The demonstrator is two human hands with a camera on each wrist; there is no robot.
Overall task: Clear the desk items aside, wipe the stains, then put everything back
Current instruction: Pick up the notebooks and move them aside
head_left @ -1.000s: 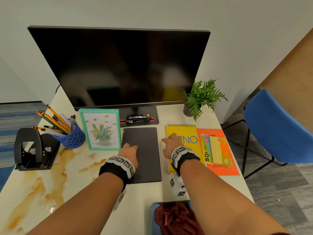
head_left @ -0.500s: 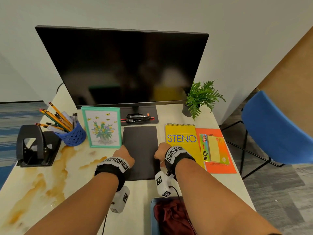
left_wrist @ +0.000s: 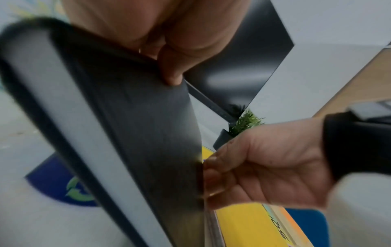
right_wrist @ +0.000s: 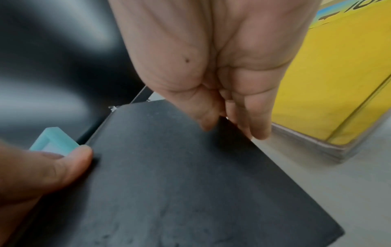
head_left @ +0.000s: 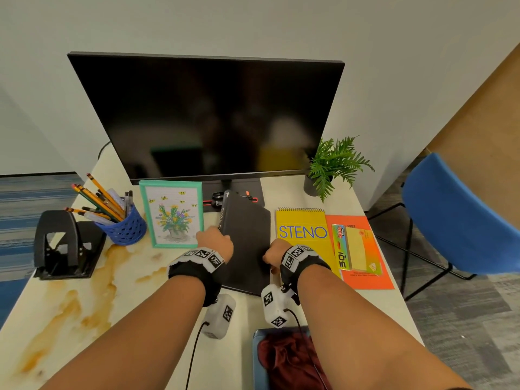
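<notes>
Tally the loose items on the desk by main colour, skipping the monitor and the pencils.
Black: 4, hole punch, black book, stapler, plant pot
Blue: 1, pencil cup
Teal: 1, picture frame
Yellow: 1, steno pad
Orange: 1, orange folder
Total: 8

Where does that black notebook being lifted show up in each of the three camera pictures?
Head: black notebook at centre, tilted, between both hands.
Left wrist: notebook fills the left half, edge-on.
Right wrist: its cover fills the lower centre.
Shared landmark: the yellow steno pad beside it.
</notes>
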